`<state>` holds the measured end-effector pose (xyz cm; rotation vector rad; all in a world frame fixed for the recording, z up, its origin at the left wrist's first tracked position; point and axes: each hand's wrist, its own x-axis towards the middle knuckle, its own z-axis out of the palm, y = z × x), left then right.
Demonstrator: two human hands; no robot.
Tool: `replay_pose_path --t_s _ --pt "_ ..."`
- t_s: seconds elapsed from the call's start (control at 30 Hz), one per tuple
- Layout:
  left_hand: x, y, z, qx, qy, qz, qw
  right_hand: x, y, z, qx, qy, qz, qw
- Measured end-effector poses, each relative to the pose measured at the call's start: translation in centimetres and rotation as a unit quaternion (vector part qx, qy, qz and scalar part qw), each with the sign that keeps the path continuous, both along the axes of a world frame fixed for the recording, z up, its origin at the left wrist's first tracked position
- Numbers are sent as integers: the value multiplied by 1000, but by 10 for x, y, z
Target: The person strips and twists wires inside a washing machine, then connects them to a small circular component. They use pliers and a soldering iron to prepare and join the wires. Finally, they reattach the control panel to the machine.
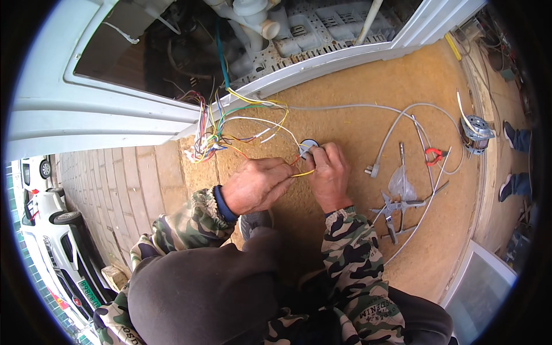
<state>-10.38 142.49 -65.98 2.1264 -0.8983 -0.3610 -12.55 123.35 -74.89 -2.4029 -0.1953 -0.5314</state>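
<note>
My left hand point(259, 185) is closed, its thumb and fingers pinching thin wires, a yellow wire point(303, 173) and an orange-red one. Just beside it, my right hand point(330, 175) is closed around a small round roll point(309, 148), pale-faced with a dark rim, that looks like electrical tape. The yellow wire runs between both hands; its end is hidden by the fingers. Beyond the left hand hangs a loose bundle of coloured wires point(210, 138) with white connectors, coming out of a white appliance cabinet point(322, 72).
On the tan ground to the right lie a grey power cord with a plug point(372, 170), a metal puller point(397, 210), red-handled pliers point(434, 155), a clear plastic bag point(402, 183) and a motor point(476, 135). A person's legs point(520, 141) show at far right. Parked cars point(63, 241) stand left.
</note>
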Motion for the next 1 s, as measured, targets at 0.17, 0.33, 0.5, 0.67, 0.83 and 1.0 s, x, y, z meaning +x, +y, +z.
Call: replay_pose_path --t_s 0.17,0.33,0.5,0.67,0.83,1.0 --pt "-6 -7 3 137 -79 51 986 4 2 4 22 -11 -11 1000" --pt "-12 -17 3 155 -165 27 974 5 2 1 13 2 -36 999" --pt "-6 -21 4 91 -146 92 981 5 -2 -1 -3 26 -3 1000" --pt "21 -22 -16 -23 158 161 974 1 -3 -5 236 148 -54 959" --pt "34 -21 -24 -180 284 210 918 4 -12 14 365 209 6 907" --pt "32 -32 -14 -257 341 233 874 11 -22 50 398 213 56 891"
